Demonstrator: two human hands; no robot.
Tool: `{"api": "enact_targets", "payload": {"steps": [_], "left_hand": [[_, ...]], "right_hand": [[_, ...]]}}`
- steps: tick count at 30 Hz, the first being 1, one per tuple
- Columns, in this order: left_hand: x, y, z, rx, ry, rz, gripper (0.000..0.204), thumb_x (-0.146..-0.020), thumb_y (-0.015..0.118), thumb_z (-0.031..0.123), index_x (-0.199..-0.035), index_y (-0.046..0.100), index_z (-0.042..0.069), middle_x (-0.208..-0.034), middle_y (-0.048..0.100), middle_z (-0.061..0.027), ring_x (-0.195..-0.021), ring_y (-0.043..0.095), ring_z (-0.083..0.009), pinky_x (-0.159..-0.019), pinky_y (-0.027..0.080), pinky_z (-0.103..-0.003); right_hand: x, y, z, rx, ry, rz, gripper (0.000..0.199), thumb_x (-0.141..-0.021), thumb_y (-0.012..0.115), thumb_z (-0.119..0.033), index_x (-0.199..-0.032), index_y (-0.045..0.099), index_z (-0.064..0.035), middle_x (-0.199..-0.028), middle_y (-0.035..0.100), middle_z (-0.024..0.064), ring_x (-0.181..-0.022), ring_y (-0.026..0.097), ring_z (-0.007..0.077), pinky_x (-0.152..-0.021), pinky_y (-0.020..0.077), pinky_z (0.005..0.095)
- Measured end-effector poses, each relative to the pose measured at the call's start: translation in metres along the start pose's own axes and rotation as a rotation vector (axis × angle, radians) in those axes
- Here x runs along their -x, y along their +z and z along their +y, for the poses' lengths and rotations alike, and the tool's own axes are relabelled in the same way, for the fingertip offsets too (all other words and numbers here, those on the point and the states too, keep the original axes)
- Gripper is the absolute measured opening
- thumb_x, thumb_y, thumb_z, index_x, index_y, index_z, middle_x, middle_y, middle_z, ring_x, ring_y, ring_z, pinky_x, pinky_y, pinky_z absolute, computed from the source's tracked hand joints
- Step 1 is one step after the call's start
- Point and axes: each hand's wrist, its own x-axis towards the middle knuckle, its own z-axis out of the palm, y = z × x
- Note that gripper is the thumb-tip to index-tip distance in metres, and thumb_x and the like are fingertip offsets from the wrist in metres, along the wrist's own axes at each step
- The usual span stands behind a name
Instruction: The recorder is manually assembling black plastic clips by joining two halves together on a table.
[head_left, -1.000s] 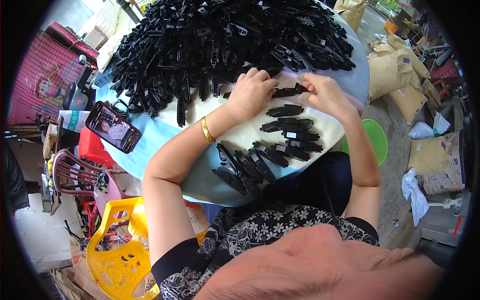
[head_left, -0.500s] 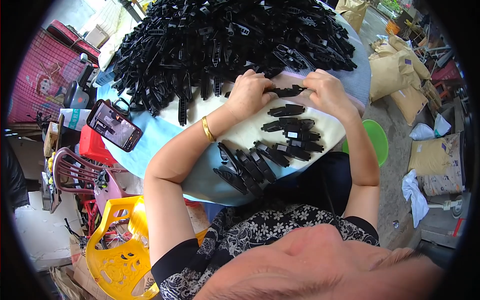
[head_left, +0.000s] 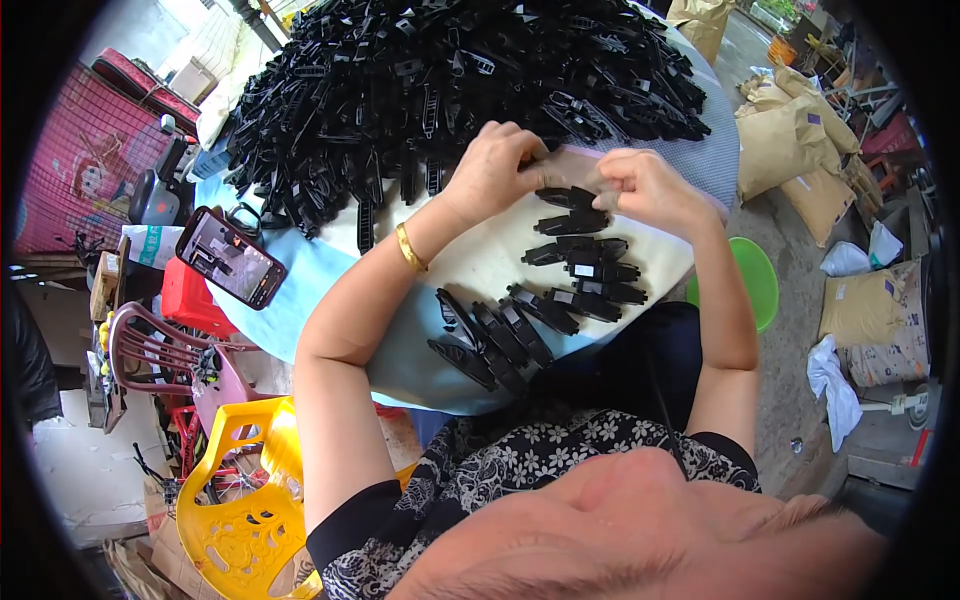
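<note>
My left hand (head_left: 495,172) hovers at the near edge of a big heap of black plastic parts (head_left: 400,90), thumb and index finger apart. Just beyond its thumb lies a narrow black clip-like part (head_left: 568,197) on the pale tabletop. My right hand (head_left: 652,190) hangs at the other end of that part, fingers curled; motion smears its fingertips, so whether they pinch anything is unclear. Toward me, several similar black parts (head_left: 575,250) form a curved row, which continues left with larger black pieces (head_left: 500,330).
A phone (head_left: 230,255) stands tilted at the table's left edge, its screen lit. A yellow plastic chair (head_left: 240,490) and a red box (head_left: 195,298) are at the left. To the right are a green basin (head_left: 750,285) and brown paper sacks (head_left: 790,150) on the floor.
The black part held between both hands now lies at the far end of the row. Both hands have come off it, and the right hand has shifted slightly nearer me.
</note>
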Motion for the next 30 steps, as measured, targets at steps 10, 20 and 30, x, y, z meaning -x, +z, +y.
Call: {"api": "enact_targets", "payload": {"steps": [10,20,30], "left_hand": [[-0.002,0.02,-0.016,-0.192,-0.042,0.137,0.019,-0.074,0.068,0.014,-0.091,0.065,0.006,-0.089,0.06,-0.0106,-0.091,0.055,-0.0301,-0.082,0.047,-0.039],[-0.012,-0.056,-0.021,0.088,-0.252,0.476,0.026,-0.076,0.066,0.01,-0.1,0.062,0.002,-0.078,0.065,-0.0118,-0.07,0.063,-0.0262,-0.069,0.051,-0.034],[-0.013,-0.055,-0.018,0.49,-0.114,0.278,0.023,-0.082,0.065,0.007,-0.104,0.063,0.0,-0.084,0.067,-0.008,-0.077,0.062,-0.0121,-0.071,0.051,-0.025]], "right_hand": [[-0.048,-0.001,0.008,0.324,-0.015,0.213,0.022,-0.077,0.066,-0.01,-0.097,0.068,-0.0022,-0.086,0.066,0.0138,-0.071,0.063,0.024,-0.066,0.0498,0.0318],[-0.085,0.049,-0.027,0.513,-0.285,0.234,0.03,-0.074,0.07,-0.026,-0.101,0.068,-0.0129,-0.095,0.064,0.0072,-0.092,0.059,0.0284,-0.081,0.0499,0.0388],[-0.1,0.045,-0.015,0.603,-0.427,-0.193,0.018,-0.073,0.063,-0.012,-0.09,0.07,-0.0118,-0.091,0.064,0.0048,-0.09,0.057,0.0258,-0.079,0.0492,0.0365]]}}
